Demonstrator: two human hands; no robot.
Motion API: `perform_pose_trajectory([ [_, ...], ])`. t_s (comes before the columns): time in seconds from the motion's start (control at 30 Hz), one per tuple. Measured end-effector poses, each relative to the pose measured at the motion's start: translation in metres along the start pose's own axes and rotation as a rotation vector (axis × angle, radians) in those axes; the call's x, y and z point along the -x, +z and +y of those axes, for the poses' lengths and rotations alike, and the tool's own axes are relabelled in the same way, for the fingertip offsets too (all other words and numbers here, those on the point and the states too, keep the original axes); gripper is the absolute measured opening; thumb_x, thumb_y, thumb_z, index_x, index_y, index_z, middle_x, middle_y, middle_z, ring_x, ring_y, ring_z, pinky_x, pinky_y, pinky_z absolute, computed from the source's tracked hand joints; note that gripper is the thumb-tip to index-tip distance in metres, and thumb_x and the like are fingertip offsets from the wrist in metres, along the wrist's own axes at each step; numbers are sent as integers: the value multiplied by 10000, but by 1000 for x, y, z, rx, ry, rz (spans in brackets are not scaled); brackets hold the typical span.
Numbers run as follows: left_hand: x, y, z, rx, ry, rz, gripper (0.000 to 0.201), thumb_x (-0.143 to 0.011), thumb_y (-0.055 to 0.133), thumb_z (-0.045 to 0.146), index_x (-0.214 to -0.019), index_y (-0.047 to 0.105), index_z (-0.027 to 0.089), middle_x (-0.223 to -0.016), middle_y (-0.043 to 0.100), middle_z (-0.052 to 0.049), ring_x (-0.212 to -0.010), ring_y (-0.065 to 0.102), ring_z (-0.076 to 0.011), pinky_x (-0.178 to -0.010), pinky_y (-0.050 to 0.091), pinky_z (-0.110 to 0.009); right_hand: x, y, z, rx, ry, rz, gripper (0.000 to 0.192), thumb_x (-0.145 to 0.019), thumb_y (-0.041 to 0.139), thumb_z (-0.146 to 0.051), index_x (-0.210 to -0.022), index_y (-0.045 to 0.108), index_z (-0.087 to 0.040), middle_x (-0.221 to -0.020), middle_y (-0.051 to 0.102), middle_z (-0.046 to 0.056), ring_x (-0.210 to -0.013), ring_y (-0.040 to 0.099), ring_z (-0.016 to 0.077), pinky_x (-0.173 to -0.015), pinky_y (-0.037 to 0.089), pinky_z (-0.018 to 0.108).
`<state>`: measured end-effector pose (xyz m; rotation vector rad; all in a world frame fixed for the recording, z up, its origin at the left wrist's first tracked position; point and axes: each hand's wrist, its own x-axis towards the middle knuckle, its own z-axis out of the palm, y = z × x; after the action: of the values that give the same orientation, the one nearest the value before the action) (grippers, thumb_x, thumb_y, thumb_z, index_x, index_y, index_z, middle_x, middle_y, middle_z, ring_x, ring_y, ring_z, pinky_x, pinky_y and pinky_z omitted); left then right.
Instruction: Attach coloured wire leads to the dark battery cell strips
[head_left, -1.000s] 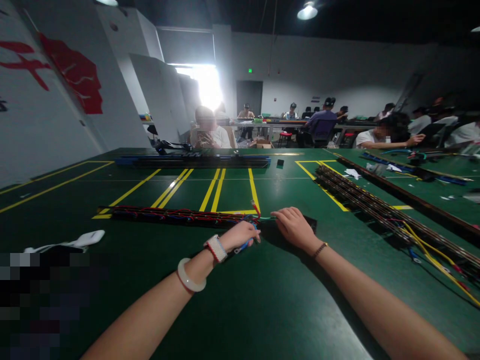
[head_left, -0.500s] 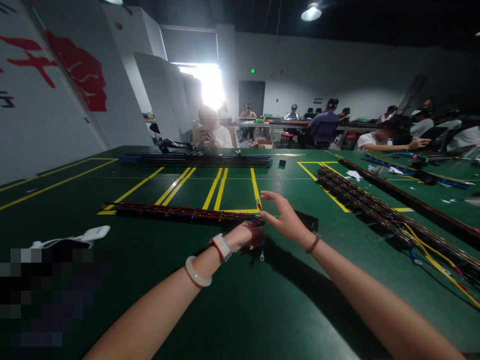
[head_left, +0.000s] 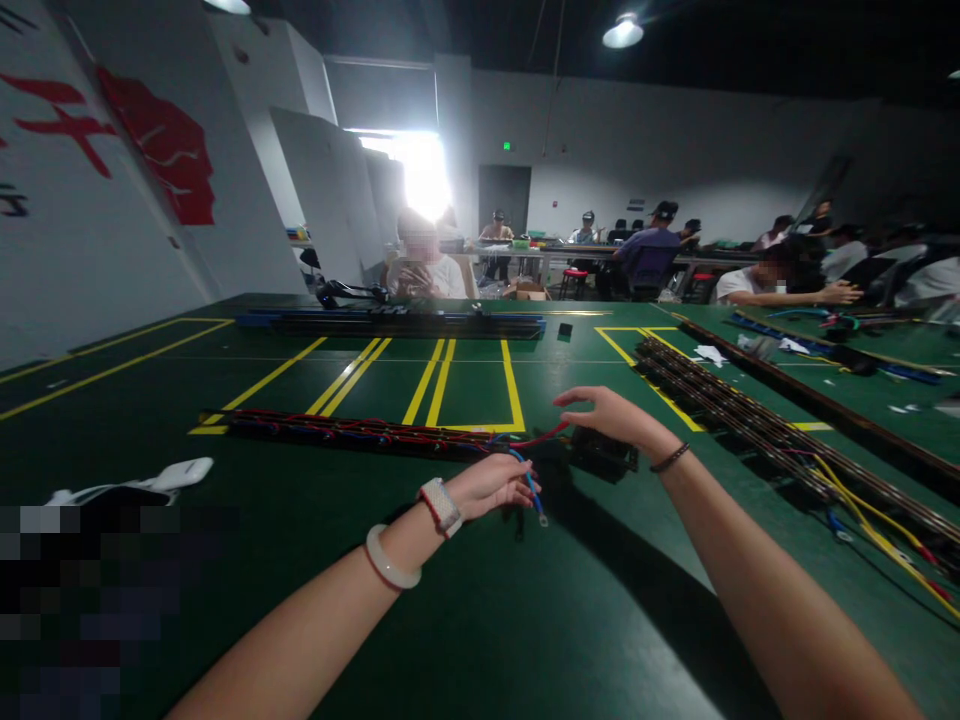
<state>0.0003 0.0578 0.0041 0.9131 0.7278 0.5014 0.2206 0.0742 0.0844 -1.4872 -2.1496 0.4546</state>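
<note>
A long dark strip assembly (head_left: 360,432) with red and blue wires along it lies across the green table. By its right end, my left hand (head_left: 495,485) is closed round a blue wire (head_left: 535,492), whose metal ring terminal points down toward me. My right hand (head_left: 611,412) is raised a little further right, thumb and forefinger bent toward each other. A red wire (head_left: 536,438) runs from the strip's end up to these fingers, which appear to pinch it; its tip is hidden. Just below the right hand sits a black box-shaped part (head_left: 604,455).
Several dark strips with yellow wires (head_left: 750,430) lie at the right. More strips (head_left: 405,325) rest along the far edge. A white object with a strap (head_left: 184,473) is at the left. Across the table sits a person (head_left: 431,270); others work behind.
My right hand has moved right, and the red wire that stood up now stretches out toward it. My left hand has shifted slightly, leaving more of the blue wire visible.
</note>
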Motion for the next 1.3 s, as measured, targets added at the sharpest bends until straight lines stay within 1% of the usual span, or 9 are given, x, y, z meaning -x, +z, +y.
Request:
perform_pose_trajectory([
  [0.13, -1, 2, -3, 125, 20, -4, 134, -895, 453, 139, -837, 560, 83, -746, 645, -82, -607, 615, -99, -594, 482, -201, 3, -5, 17, 65, 35, -281, 555, -712, 651, -409, -1237, 566, -252, -1242, 583, 52, -1113, 537, 242, -965, 392, 359],
  [0.27, -1, 6, -4, 207, 31, 16, 153, -891, 438, 108, -806, 563, 87, -742, 637, -76, -608, 607, -94, -597, 473, -196, 3, 12, 20, 252, 52, -435, 754, -591, 727, -473, -1289, 522, -274, -1229, 573, 81, -1129, 503, 299, -943, 382, 393],
  [0.4, 0, 10, -4, 218, 39, 29, 173, -894, 423, 104, -806, 572, 90, -720, 633, -67, -568, 580, -80, -579, 458, -186, 1, 28, 13, 402, 10, -435, 753, -516, 761, -509, -1204, 581, -261, -1150, 603, 88, -1124, 486, 314, -977, 322, 428],
  [0.5, -1, 11, -6, 220, 46, 34, 179, -900, 419, 114, -820, 577, 88, -727, 636, -71, -571, 578, -81, -574, 456, -187, 2, 28, 7, 400, -32, -423, 664, -517, 773, -476, -1120, 616, -247, -1051, 639, 69, -1037, 538, 288, -942, 351, 417],
  [0.63, -2, 12, -9, 249, 64, 32, 158, -908, 449, 157, -836, 578, 101, -734, 630, -59, -605, 585, -86, -604, 467, -199, 5, 23, -1, 357, -47, -392, 560, -524, 791, -385, -1039, 634, -232, -947, 655, 55, -876, 591, 244, -725, 446, 320],
  [0.87, 1, 15, -12, 193, 73, 47, 101, -869, 541, 179, -830, 591, 100, -738, 613, -35, -574, 535, -62, -564, 425, -178, 12, 25, -20, 277, -71, -458, 446, -554, 780, -374, -937, 635, -199, -808, 660, 25, -630, 569, 159, -505, 378, 240],
  [1.03, 2, 16, -14, 108, 79, 9, 140, -824, 601, 210, -744, 585, 96, -604, 537, 6, -482, 436, -37, -449, 311, -160, 19, 30, -33, 337, -86, -430, 501, -536, 789, -424, -945, 630, -182, -794, 655, 41, -630, 570, 166, -484, 361, 237],
  [1.17, 1, 14, -13, 127, 66, -46, 161, -834, 592, 241, -761, 560, 101, -618, 516, 13, -433, 375, -14, -392, 215, -151, 19, 26, -34, 331, -61, -451, 619, -573, 746, -533, -1041, 618, -149, -874, 677, 88, -689, 605, 194, -515, 407, 250],
  [1.3, 0, 11, -12, 208, 4, -66, 199, -920, 440, 222, -786, 531, 106, -617, 508, 4, -404, 364, -9, -368, 197, -131, 12, 21, -22, 251, -103, -418, 412, -782, 586, -481, -1066, 647, -189, -947, 697, 81, -755, 636, 188, -599, 454, 255],
])
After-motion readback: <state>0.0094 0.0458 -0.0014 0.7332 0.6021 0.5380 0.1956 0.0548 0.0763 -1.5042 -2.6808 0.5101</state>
